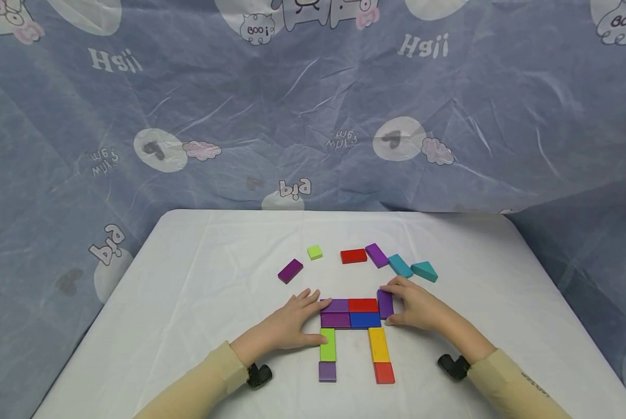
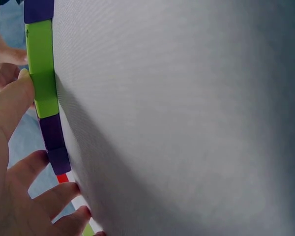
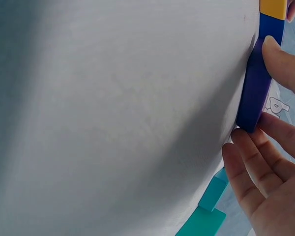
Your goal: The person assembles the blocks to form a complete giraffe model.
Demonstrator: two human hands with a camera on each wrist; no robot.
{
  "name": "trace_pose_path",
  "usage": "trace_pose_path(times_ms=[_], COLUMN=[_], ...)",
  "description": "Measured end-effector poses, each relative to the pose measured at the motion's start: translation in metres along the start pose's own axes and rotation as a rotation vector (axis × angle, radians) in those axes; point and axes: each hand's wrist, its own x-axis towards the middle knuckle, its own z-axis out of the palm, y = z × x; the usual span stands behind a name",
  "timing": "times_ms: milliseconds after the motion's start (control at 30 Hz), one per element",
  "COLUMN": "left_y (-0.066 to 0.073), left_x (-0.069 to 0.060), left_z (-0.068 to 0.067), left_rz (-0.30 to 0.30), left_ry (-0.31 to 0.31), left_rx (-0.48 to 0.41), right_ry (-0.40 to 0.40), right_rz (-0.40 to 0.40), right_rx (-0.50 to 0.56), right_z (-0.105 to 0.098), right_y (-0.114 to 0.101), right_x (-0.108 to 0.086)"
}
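Colored blocks lie flat in a table-like shape: a purple block (image 1: pixel 335 305) and a red block (image 1: pixel 362 305) above a dark purple block (image 1: pixel 335 320) and a blue block (image 1: pixel 365 320). Below, a green block (image 1: pixel 327 349) with a small purple block (image 1: pixel 327 372), and a yellow block (image 1: pixel 379 344) with a red-orange block (image 1: pixel 384 373), extend as legs. My left hand (image 1: pixel 287 326) spreads along the left side, thumb on the green block, index finger at the upper purple block. At the right end, my right hand (image 1: pixel 420 305) pinches an upright purple block (image 3: pixel 254 88) between thumb and index finger.
Farther back lie a dark purple block (image 1: pixel 290 271), a small lime block (image 1: pixel 315 252), a red block (image 1: pixel 354 256), a violet block (image 1: pixel 377 255), a light blue block (image 1: pixel 399 266) and a teal triangular block (image 1: pixel 424 271). A patterned curtain (image 1: pixel 302 105) hangs behind the white table (image 1: pixel 198 256).
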Motion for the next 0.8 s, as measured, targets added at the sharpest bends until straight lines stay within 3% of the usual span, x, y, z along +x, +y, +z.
trace_pose_path(times_ms=[533,800], left_y=[-0.002,-0.003], left_x=[0.001,0.001], left_z=[0.002,0.002], left_rz=[-0.004,-0.005], left_ry=[0.003,0.008], left_rx=[0.004,0.011], right_ry=[-0.017,0.119], right_rz=[-0.022,-0.089], right_rx=[0.043,0.068], right_z=[-0.007,-0.034], right_y=[0.002,0.02], right_x=[0.0,0.013])
